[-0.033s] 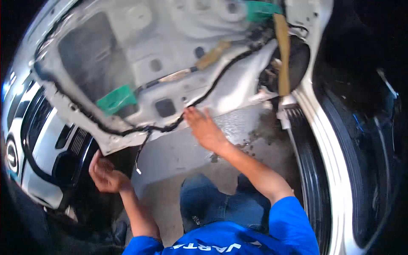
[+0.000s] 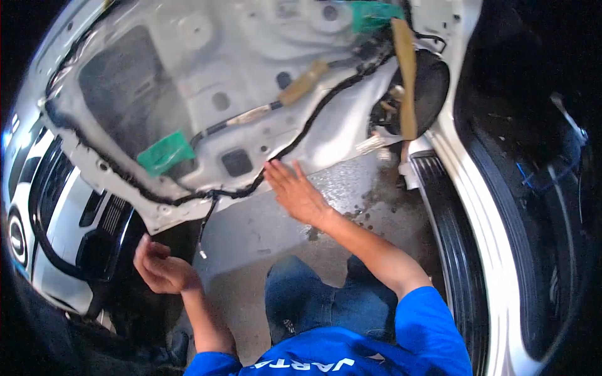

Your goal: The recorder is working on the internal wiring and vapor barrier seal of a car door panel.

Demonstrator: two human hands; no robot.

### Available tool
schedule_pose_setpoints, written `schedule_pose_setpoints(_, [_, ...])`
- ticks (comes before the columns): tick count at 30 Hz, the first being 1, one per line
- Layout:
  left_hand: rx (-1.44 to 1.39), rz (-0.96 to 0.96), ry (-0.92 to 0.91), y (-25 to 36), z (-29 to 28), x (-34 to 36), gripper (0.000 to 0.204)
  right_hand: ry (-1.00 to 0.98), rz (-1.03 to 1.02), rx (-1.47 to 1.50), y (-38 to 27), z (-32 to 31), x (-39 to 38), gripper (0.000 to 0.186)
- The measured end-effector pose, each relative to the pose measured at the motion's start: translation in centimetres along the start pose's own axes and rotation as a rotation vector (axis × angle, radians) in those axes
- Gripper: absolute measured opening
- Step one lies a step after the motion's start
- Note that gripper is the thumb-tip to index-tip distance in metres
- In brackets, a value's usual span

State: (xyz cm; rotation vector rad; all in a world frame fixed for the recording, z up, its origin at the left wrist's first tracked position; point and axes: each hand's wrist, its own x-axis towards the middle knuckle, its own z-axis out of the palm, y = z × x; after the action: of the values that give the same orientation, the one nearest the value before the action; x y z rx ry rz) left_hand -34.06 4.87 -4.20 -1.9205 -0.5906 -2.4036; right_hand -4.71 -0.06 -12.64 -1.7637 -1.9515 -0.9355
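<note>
A white car door shell without its trim panel stands open in front of me. Along its lower part runs a thick black bead that borders clear film. The fingertips of my right hand rest on or close to this bead, fingers stretched and thumb apart, holding nothing. My left hand hovers just below the door's lower left corner, fingers loosely bent and nothing visible in it. Between the hands a thin black cable dangles from the door's lower edge with a small white connector.
Green tape and tan tape hold a rod or cable to the door. Another tan strip hangs beside the round black speaker. At right is the door sill; at left, another white car. Wet patches mark the floor.
The door has shifted slightly left in view. My left hand sits a little lower, further from the door corner. The right hand keeps its place near the bead.
</note>
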Motion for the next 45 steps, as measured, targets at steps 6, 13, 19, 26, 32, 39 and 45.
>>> schedule_pose_setpoints(6, [0.052,0.574,-0.803,2.4,11.4,-5.5,0.065,0.195,0.141,0.113,7.6,-2.5,-0.3,0.072])
schedule_pose_setpoints(13, [0.457,0.742,-1.298,-4.5,18.0,-7.6,0.078,0.167,-0.109,-0.104,12.8,-1.8,-0.1,0.079])
schedule_pose_setpoints(19, [0.457,0.794,-1.315,-0.8,18.9,-7.1,0.079,0.403,0.089,0.137,17.0,-4.7,1.9,0.088])
schedule_pose_setpoints(26, [0.129,0.976,-1.195,7.6,27.5,-3.0,0.085,0.562,0.159,-0.052,17.9,-2.4,1.7,0.073])
schedule_pose_setpoints(32, [0.347,1.158,-1.14,5.6,30.1,-3.8,0.081,0.516,0.192,-0.063,18.1,-3.6,0.4,0.062])
schedule_pose_setpoints(39, [0.546,1.307,-1.059,6.6,30.2,-4.1,0.088,0.445,0.142,-0.085,19.6,-4.0,0.2,0.064])
schedule_pose_setpoints(45, [0.421,1.326,-1.052,6.8,30.2,-2.9,0.088,0.538,0.223,-0.092,21.2,-5.4,-1.6,0.065])
